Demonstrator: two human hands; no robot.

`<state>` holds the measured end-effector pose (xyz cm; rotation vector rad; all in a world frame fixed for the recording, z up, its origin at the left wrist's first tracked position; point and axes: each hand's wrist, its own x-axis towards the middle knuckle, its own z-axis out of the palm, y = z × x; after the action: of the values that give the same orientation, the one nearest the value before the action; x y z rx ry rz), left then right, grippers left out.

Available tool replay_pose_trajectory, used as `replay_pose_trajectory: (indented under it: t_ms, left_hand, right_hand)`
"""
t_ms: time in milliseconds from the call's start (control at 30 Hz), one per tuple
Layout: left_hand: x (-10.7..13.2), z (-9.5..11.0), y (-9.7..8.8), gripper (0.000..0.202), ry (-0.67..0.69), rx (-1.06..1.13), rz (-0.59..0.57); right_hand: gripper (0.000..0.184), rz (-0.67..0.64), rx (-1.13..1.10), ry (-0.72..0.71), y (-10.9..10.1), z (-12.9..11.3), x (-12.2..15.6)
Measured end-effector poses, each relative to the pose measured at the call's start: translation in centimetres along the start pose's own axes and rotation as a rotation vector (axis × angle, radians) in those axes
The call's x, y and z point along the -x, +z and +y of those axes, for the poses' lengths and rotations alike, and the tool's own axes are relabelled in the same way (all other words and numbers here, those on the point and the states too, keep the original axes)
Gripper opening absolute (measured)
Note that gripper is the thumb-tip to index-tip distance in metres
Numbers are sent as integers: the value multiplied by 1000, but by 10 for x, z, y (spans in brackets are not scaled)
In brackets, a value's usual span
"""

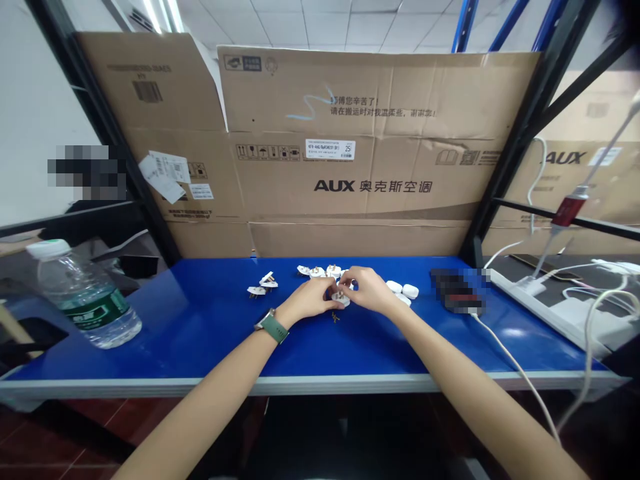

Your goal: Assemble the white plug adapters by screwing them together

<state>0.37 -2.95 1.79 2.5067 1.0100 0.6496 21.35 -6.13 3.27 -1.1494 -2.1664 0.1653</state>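
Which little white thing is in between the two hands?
The white piece between the left hand and right hand, closest to the small gold bits. Other white pieces lie to the sides or farther back.

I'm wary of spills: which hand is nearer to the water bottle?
Left. The left hand is well to the right of the water bottle, not touching it; the right hand is farther to the right, beyond the left.

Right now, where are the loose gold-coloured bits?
Head view, centre: on the blue tabletop, gold-coloured bits just nearer the camera than the white piece at the left hand.
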Motion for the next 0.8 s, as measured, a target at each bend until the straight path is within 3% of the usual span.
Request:
replay_pose_trajectory:
  t_ms: [133, 233, 333, 500, 800]
  left_hand:
    - [1, 0, 0, 37, 14, 19, -10]
    - [1, 2, -1, 38, 29, 10, -11]
    - [2, 2, -2, 39, 28, -10, -13]
    - [1, 1, -1, 37, 24, -30, -9]
    - [2, 6, -4, 36, 9, -47, -13]
  right_hand:
    - [13, 193, -220, 5, -6, -3, -3]
    - [17, 235, -360, 65, -9, 0, -4]
    - [15, 201, -296, 131, -9, 4, -3]
    - [19, 14, -138, 139, -2, 9, -2]
    - [17, -43, -62, 142, 1, 7, 0]
